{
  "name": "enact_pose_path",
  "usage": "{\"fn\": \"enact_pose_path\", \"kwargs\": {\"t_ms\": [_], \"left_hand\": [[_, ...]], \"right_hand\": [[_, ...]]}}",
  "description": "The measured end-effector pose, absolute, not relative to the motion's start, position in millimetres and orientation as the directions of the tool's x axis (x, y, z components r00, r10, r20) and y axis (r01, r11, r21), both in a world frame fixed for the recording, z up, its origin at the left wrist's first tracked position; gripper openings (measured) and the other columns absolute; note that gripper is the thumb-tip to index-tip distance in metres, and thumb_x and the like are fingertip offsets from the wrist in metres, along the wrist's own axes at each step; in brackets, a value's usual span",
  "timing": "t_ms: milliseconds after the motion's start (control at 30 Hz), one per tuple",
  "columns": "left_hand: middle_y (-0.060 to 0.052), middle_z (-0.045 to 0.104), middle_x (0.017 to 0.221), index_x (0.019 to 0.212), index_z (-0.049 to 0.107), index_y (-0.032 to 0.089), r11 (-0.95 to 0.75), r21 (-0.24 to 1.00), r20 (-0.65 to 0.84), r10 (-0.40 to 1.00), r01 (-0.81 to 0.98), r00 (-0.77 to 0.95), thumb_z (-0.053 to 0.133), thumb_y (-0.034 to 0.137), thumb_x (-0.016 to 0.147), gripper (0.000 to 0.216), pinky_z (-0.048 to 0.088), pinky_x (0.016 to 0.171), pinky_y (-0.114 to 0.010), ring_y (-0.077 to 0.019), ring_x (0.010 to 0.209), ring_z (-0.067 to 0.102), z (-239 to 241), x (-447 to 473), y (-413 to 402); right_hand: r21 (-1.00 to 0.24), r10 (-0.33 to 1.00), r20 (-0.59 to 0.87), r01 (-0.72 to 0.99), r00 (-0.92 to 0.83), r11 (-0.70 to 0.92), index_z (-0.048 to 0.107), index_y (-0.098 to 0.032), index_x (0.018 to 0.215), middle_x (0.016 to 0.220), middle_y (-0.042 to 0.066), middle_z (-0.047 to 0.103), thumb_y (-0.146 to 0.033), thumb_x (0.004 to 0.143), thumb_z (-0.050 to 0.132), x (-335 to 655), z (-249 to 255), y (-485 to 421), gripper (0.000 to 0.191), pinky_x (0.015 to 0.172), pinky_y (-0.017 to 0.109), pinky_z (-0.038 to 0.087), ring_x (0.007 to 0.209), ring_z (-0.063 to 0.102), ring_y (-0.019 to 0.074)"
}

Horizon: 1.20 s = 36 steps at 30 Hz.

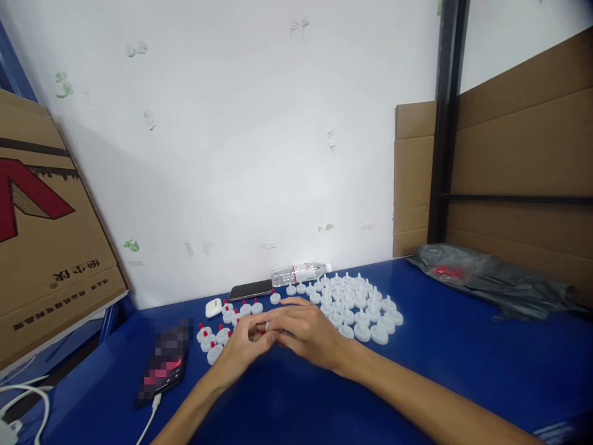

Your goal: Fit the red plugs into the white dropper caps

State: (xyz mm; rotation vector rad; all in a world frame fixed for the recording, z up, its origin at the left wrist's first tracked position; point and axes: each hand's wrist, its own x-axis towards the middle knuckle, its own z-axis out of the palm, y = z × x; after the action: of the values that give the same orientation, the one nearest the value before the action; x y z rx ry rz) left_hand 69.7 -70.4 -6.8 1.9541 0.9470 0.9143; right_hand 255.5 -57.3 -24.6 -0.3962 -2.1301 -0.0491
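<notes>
My left hand [244, 341] and my right hand [306, 326] meet over the front middle of the table, fingertips together. Between them shows a sliver of white and red, apparently a small nozzle cap, mostly hidden by the fingers. Left of my hands stand several white nozzle caps with red tips [214, 353], some partly behind my left hand. To the right spreads a large group of white nozzle caps without red tips [362, 332], their spouts pointing up.
A clear water bottle [296, 274] lies against the wall beside a dark phone [251, 290] and a white earbud case [214, 308]. Another phone [164, 361] with a cable lies at left on the blue table [440, 371]. A grey plastic bag [500, 281] holds something red.
</notes>
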Motion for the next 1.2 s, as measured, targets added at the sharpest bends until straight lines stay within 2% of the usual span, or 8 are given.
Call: {"fn": "enact_pose_path", "kwargs": {"t_ms": [133, 267, 433, 533, 633, 733, 1000, 1200], "left_hand": [[-0.006, 0.067, 0.093, 0.095, 0.067, 0.018, -0.553, 0.626, 0.398, 0.833, 0.549, 0.386, 0.045, 0.045, 0.096, 0.034, 0.044, 0.083, -0.035, -0.0214, 0.087, 0.056, -4.2, 68.0, -73.5], [-0.006, 0.058, 0.083, 0.077, 0.057, 0.019, -0.563, 0.118, 0.523, 0.736, 0.818, 0.43, 0.043, 0.033, 0.094, 0.026, 0.04, 0.081, -0.041, -0.0233, 0.084, 0.05, 4.5, 62.1, -76.0], [-0.008, 0.055, 0.086, 0.073, 0.058, 0.019, -0.481, -0.281, 0.456, 0.694, 0.83, 0.557, 0.047, 0.027, 0.088, 0.02, 0.038, 0.079, -0.043, -0.0265, 0.086, 0.048, 14.9, 55.1, -78.7], [-0.01, 0.057, 0.089, 0.075, 0.063, 0.019, -0.444, -0.329, 0.425, 0.719, 0.834, 0.55, 0.049, 0.027, 0.087, 0.02, 0.038, 0.084, -0.046, -0.0284, 0.091, 0.049, 12.4, 53.0, -77.3], [-0.012, 0.06, 0.092, 0.075, 0.067, 0.018, -0.432, -0.346, 0.379, 0.748, 0.833, 0.545, 0.05, 0.031, 0.087, 0.024, 0.036, 0.091, -0.049, -0.0307, 0.097, 0.05, 5.4, 52.1, -74.7], [-0.015, 0.062, 0.096, 0.079, 0.071, 0.017, -0.423, -0.349, 0.34, 0.774, 0.836, 0.534, 0.051, 0.033, 0.087, 0.027, 0.035, 0.093, -0.05, -0.0328, 0.1, 0.051, -1.3, 52.8, -73.3], [-0.02, 0.065, 0.1, 0.09, 0.073, 0.014, -0.344, -0.384, 0.295, 0.834, 0.857, 0.467, 0.049, 0.035, 0.084, 0.032, 0.035, 0.094, -0.054, -0.038, 0.103, 0.054, -7.7, 54.0, -71.1], [-0.02, 0.066, 0.101, 0.092, 0.073, 0.014, -0.329, -0.398, 0.265, 0.853, 0.856, 0.45, 0.048, 0.03, 0.085, 0.03, 0.037, 0.091, -0.053, -0.0378, 0.105, 0.055, -7.4, 48.6, -67.9]], "right_hand": [[-0.236, 0.402, 0.812, 0.391, -0.424, 0.889, 0.068, -0.022, 0.101, 0.101, 0.0, 0.076, -0.023, 0.093, 0.063, 256.4, -23.4, -53.6, 0.009, 0.1, 0.032, 0.04, 0.096, 0.069, 0.0136], [-0.284, 0.579, 0.668, 0.559, -0.467, 0.779, 0.071, -0.023, 0.085, 0.095, 0.0, 0.074, -0.029, 0.084, 0.075, 261.9, -28.0, -43.5, 0.007, 0.094, 0.034, 0.041, 0.099, 0.065, 0.0179], [-0.263, 0.686, 0.583, 0.698, -0.436, 0.666, 0.068, -0.023, 0.097, 0.103, 0.004, 0.069, -0.035, 0.082, 0.076, 267.0, -29.6, -44.0, 0.021, 0.092, 0.036, 0.041, 0.104, 0.06, 0.0223], [-0.214, 0.711, 0.584, 0.77, -0.392, 0.601, 0.065, -0.02, 0.089, 0.089, 0.004, 0.068, -0.034, 0.092, 0.06, 263.0, -21.8, -56.9, 0.015, 0.083, 0.033, 0.042, 0.09, 0.062, 0.0205], [-0.171, 0.801, 0.46, 0.847, -0.383, 0.504, 0.063, -0.02, 0.071, 0.066, 0.003, 0.064, -0.034, 0.095, 0.048, 257.1, -17.6, -68.9, 0.032, 0.066, 0.031, 0.04, 0.067, 0.061, 0.0196], [-0.125, 0.817, 0.407, 0.861, -0.409, 0.493, 0.064, -0.019, 0.068, 0.07, 0.007, 0.068, -0.034, 0.095, 0.047, 255.0, -20.9, -72.0, 0.035, 0.06, 0.031, 0.039, 0.066, 0.064, 0.0216], [-0.064, 0.813, 0.452, 0.895, -0.368, 0.441, 0.069, -0.016, 0.081, 0.084, 0.012, 0.072, -0.022, 0.093, 0.046, 271.9, -19.3, -50.8, 0.026, 0.08, 0.037, 0.045, 0.084, 0.066, 0.0255], [-0.071, 0.872, 0.412, 0.945, -0.262, 0.318, 0.067, -0.015, 0.115, 0.117, 0.019, 0.066, -0.037, 0.098, 0.045, 292.3, -23.0, -31.8, 0.036, 0.103, 0.051, 0.034, 0.12, 0.054, 0.0341]]}}
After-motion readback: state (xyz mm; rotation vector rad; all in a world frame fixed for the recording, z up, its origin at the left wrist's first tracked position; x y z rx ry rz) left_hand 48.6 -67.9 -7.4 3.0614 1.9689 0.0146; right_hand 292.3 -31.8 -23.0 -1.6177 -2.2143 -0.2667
